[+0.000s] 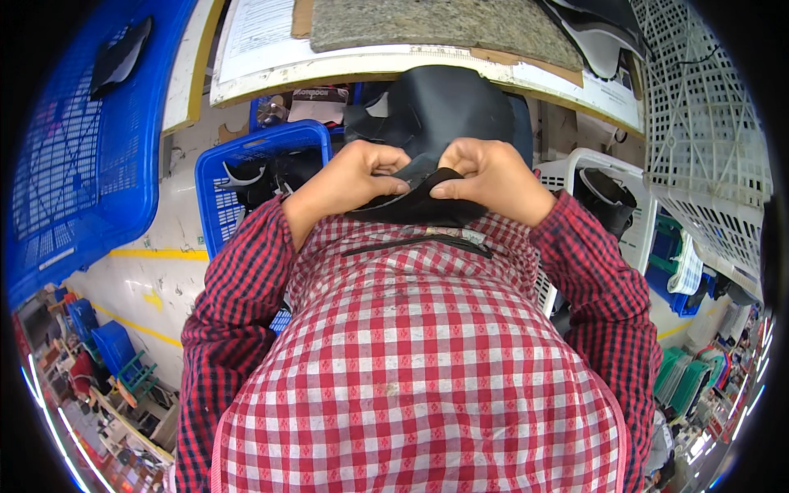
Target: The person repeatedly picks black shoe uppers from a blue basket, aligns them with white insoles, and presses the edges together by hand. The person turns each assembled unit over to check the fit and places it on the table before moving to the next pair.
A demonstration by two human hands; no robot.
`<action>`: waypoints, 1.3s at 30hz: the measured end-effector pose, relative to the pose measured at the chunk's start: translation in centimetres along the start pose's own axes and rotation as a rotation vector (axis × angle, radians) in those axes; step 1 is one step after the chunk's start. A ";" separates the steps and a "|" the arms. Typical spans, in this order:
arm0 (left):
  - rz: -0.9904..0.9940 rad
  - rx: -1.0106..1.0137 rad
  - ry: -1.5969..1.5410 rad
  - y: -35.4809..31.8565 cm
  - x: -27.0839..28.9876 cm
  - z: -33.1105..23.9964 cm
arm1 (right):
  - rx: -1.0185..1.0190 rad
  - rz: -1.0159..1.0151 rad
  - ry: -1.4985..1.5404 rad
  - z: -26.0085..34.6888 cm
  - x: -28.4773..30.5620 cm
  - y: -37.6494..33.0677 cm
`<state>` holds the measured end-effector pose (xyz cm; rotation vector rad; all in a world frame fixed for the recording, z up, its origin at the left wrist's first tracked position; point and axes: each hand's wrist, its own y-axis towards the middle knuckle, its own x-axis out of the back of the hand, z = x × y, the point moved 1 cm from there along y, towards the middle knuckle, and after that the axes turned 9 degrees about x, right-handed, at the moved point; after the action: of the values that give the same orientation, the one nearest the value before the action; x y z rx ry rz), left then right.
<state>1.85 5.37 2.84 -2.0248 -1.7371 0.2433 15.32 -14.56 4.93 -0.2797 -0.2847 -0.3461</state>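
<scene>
In front of my apron I hold a dark, flexible piece point(423, 209) that looks like a black shoe upper with a pale edge. My left hand point(352, 177) pinches its left side between thumb and fingers. On the right side, the thumb and curled fingers of my right hand point(496, 178) grip the rim. Both hands are close together, with a greyish strip of the shoe upper showing between them. Just beyond them lies a smooth black rounded surface point(452, 103), with another dark piece at its left.
Beyond stands a workbench with a grey stone slab point(436, 25). Blue crates point(205, 177) sit at left, one holding dark pieces; a larger blue crate point(82, 156) rises at far left. White crates point(699, 107) stand at right. My checked apron point(411, 361) covers my lap.
</scene>
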 end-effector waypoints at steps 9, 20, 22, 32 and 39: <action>-0.057 -0.018 -0.083 1.4 1.1 -1.0 | -0.047 -0.104 0.645 -4.5 0.0 0.0; -0.143 0.075 -0.114 1.1 0.1 -2.1 | -0.061 -0.123 0.624 -4.3 0.5 0.5; -0.153 0.082 -0.093 1.2 0.2 -1.9 | -0.027 -0.139 0.646 -4.2 0.4 0.7; -0.065 0.121 -0.169 0.3 0.6 -3.0 | -0.033 -0.150 0.631 -4.4 -0.4 0.5; -0.204 0.103 -0.205 1.6 -1.2 -1.4 | 0.350 -0.349 -0.552 -2.2 -1.2 -1.0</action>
<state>3.61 3.71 3.14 -1.7868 -1.9958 0.4773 14.39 -15.81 2.72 0.0296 -0.9338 -0.5522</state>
